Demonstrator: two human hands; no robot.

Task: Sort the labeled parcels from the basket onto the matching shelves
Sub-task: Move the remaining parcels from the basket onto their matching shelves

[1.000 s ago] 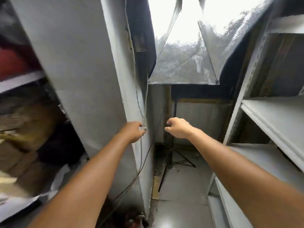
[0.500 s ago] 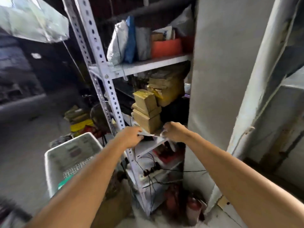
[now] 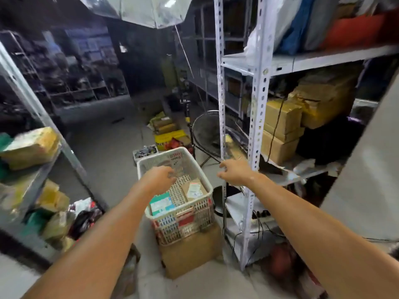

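Lengthwise, basket [image 3: 206, 184] points away, parcels [image 3: 160, 205] flat

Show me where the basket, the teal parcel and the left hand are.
basket [image 3: 172, 151], head view, far rim.
teal parcel [image 3: 160, 204], head view, top face.
left hand [image 3: 160, 176], head view, back of the hand.

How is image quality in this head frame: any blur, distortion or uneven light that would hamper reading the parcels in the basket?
Head view: wide-angle bending bows the white shelf upright; the left shelf parcels are smeared with motion blur; the far aisle is dim while the reflector overhead glares. The basket is fairly sharp, but its parcel labels are too small to read. Both hands, left and right, are slightly soft.
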